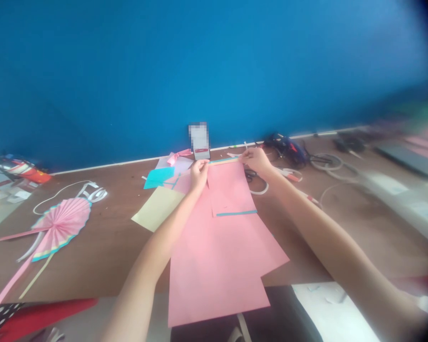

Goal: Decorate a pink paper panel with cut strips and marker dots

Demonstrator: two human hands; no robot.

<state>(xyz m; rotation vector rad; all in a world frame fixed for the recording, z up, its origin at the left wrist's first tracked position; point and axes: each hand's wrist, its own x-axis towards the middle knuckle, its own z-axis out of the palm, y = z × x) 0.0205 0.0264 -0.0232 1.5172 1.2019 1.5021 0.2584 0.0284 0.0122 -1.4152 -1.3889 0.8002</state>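
My left hand (199, 173) and my right hand (257, 161) pinch the top edge of a smaller pink paper sheet (230, 187), where a thin pale strip (224, 161) runs between them. A teal line (236, 213) crosses the sheet's lower edge. That sheet lies over a larger pink paper sheet (217, 270) that hangs past the table edge. Beside my left hand are a cream paper sheet (157, 207) and a teal paper piece (159, 177). Black-handled scissors (250, 175) lie just below my right hand.
On the brown table (103, 266), a pink pleated paper fan (62, 225) lies at left. A pink ribbon bow (180, 156) and a pixelated box (199, 140) stand by the blue wall (199, 61). Dark tools and cords (287, 149) lie at back right.
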